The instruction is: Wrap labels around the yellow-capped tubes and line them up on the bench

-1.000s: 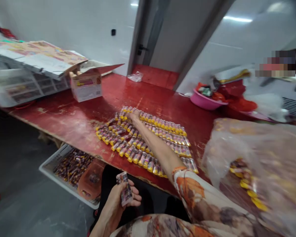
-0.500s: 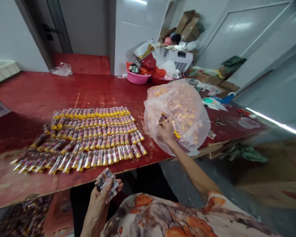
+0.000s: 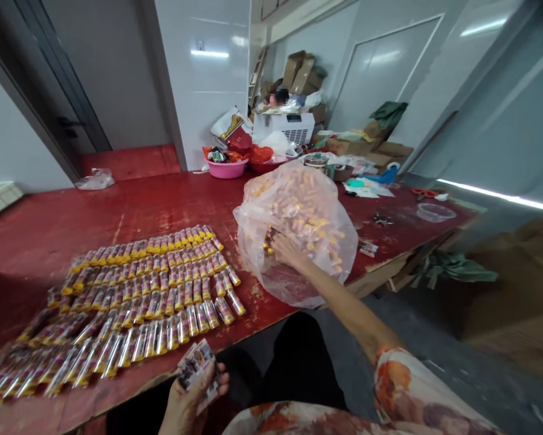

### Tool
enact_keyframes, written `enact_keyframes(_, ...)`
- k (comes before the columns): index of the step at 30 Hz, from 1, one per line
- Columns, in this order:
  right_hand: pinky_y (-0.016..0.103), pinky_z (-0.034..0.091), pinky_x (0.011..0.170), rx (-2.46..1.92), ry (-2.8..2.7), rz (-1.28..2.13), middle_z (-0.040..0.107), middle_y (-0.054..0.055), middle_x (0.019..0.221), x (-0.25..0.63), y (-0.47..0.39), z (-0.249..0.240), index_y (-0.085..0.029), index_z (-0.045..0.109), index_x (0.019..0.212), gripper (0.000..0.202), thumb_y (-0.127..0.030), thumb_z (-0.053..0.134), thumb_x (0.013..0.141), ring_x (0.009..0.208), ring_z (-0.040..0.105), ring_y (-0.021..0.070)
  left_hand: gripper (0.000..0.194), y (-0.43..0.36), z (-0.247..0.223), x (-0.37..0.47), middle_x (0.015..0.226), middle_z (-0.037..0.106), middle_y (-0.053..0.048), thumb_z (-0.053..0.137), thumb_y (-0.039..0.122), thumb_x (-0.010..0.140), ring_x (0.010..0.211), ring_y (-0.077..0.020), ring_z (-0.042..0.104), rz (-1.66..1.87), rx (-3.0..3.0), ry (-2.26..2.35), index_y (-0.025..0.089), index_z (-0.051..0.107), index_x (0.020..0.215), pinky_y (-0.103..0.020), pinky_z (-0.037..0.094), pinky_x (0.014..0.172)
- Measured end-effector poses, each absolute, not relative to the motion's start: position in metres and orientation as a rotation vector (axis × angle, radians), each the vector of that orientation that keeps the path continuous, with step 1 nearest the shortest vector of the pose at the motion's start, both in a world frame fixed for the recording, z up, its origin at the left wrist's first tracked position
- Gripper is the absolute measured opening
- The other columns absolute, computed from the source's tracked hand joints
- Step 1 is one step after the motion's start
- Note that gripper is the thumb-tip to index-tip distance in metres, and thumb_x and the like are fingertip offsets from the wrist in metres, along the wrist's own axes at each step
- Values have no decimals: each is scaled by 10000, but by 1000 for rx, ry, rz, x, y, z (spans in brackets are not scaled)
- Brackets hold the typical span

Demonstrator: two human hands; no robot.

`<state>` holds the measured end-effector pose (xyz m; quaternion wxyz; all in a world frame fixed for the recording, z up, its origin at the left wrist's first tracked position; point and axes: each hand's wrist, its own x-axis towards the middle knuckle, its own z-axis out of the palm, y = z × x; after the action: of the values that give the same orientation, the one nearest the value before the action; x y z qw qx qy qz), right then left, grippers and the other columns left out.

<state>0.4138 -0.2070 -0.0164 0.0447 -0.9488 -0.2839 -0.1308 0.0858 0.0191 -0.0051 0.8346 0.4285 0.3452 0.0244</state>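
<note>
My left hand (image 3: 194, 393) is closed around a small stack of printed cards (image 3: 197, 366) just off the table's front edge. My right hand (image 3: 289, 251) reaches into the mouth of a big clear plastic bag (image 3: 316, 205) full of yellow-ended wrapped sticks; its fingers are curled at the sticks, and what they hold is too small to make out. Left of the bag, several rows of wrapped sticks (image 3: 162, 296) with purple labels and yellow ends lie side by side on the red table (image 3: 139, 205).
Behind the bag are a pink basin (image 3: 226, 168) with packets and a white box-shaped appliance (image 3: 284, 127). Red scissors (image 3: 424, 193), a clear lid (image 3: 435, 212) and a small card (image 3: 368, 248) lie at the right. Part of a person shows far back.
The view has shifted, so the rows and bag appear lower and further left. My right hand stays in the bag's mouth, its fingers now more covered. My left hand still holds the cards.
</note>
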Motion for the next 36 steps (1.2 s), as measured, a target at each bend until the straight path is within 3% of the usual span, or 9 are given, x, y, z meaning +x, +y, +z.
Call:
enact_keyframes(4, 421, 397, 984, -2615, -776, -407, 605, 137, 1028, 369, -218, -18, -162, 591, 913, 122, -230, 501, 865, 1075, 523, 277, 440, 9, 15, 101, 675, 696, -26, 910, 259, 469, 606, -161, 664, 119, 958, 638, 142, 657, 809, -249, 565, 597)
enact_keyframes(7, 355, 498, 800, -2408, -748, -287, 583, 62, 867, 319, -218, -13, -184, 530, 900, 204, -363, 437, 928, 863, 573, 215, 378, -1, 26, 119, 658, 659, 0, 894, 220, 501, 589, -129, 628, 57, 994, 532, 130, 654, 779, -241, 548, 604)
enact_keyframes(9, 317, 526, 696, -2117, -705, -67, 568, 28, 878, 282, -212, -8, -200, 505, 922, 222, -409, 434, 938, 771, 578, 172, 369, -9, 28, 129, 659, 654, 0, 892, 208, 498, 580, -123, 614, 17, 991, 529, 122, 657, 769, -237, 534, 588)
enact_keyframes(14, 256, 478, 520, -1227, -423, 438, 564, -11, 908, 210, -186, -4, -209, 555, 877, 204, -324, 692, 779, 565, 514, 89, 354, -26, 19, 136, 775, 701, -25, 867, 234, 555, 628, -130, 621, -18, 954, 530, 128, 691, 844, -235, 514, 579)
enact_keyframes(22, 204, 374, 412, -1168, -196, 421, 569, -23, 683, 180, -153, -14, -189, 622, 771, 273, -243, 825, 595, 527, 477, 102, 298, -25, 13, 121, 817, 718, -70, 821, 274, 649, 623, -132, 631, -60, 911, 486, 102, 709, 865, -256, 528, 625)
enact_keyframes(29, 255, 427, 477, -1103, -256, 544, 562, 11, 832, 176, -161, -8, -229, 635, 1009, 319, -395, 721, 750, 572, 476, 118, 363, -16, 7, 117, 881, 724, -55, 855, 230, 577, 719, -186, 663, 72, 916, 574, 155, 702, 898, -289, 549, 617)
enact_keyframes(32, 327, 506, 644, -1162, -288, 496, 569, 42, 912, 177, -171, -7, -225, 672, 953, 254, -427, 661, 799, 727, 538, 174, 367, -14, 5, 115, 912, 723, -60, 853, 226, 586, 761, -192, 667, 103, 901, 553, 151, 697, 909, -297, 548, 663)
enact_keyframes(34, 353, 493, 783, -1313, -348, 380, 576, 46, 975, 179, -178, -6, -231, 692, 935, 229, -419, 652, 810, 871, 544, 211, 379, -14, 5, 114, 919, 719, -61, 858, 219, 580, 774, -189, 667, 117, 889, 551, 141, 691, 911, -296, 548, 678)
enact_keyframes(36, 332, 474, 785, -1420, -385, 309, 576, 38, 981, 179, -183, -3, -241, 700, 968, 232, -405, 660, 810, 894, 532, 211, 387, -13, 6, 114, 899, 712, -52, 865, 215, 568, 761, -178, 662, 130, 883, 565, 134, 685, 901, -289, 548, 665)
